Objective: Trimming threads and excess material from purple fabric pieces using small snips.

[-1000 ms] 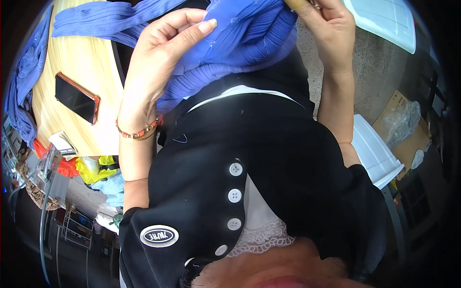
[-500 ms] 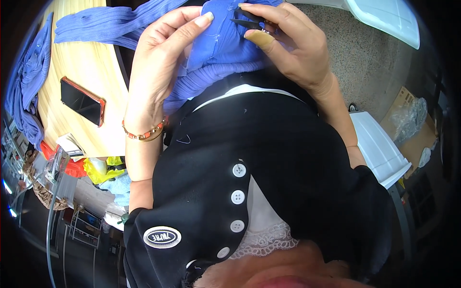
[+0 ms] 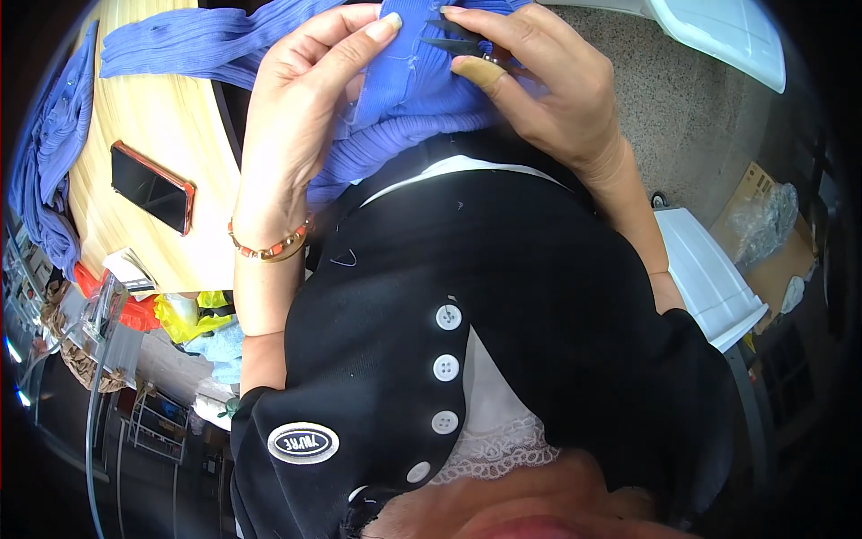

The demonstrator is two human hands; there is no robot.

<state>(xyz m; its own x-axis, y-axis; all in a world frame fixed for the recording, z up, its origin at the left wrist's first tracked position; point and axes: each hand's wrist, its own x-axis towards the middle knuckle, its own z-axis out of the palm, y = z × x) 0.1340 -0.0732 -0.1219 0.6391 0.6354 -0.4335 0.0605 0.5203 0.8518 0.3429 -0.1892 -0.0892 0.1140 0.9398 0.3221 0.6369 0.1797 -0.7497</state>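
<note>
A blue ribbed knit garment (image 3: 395, 90) lies bunched over my lap, and part of it runs onto the table at the upper left. My left hand (image 3: 328, 58) pinches the garment's edge between thumb and fingers. Small dark thread snips (image 3: 453, 43) sit in my right hand (image 3: 548, 81), between the thumb and forefinger. The two blades stand apart and point left at the knit, close to its surface. A tan covering wraps my right thumb tip. Loose pale threads show on the fabric. My right hand's other fingers are partly hidden.
On the light wooden table (image 3: 135, 99) lies a phone in a red case (image 3: 153, 189). More blue knit (image 3: 58, 171) hangs over its far-left edge. Red and yellow bags (image 3: 184, 319) sit below left. At right are a white plastic bin (image 3: 709, 278) and cardboard with clear plastic (image 3: 768, 225).
The thread snips and my right hand have shifted slightly left across the knit. My left hand keeps its pinch with hardly any movement.
</note>
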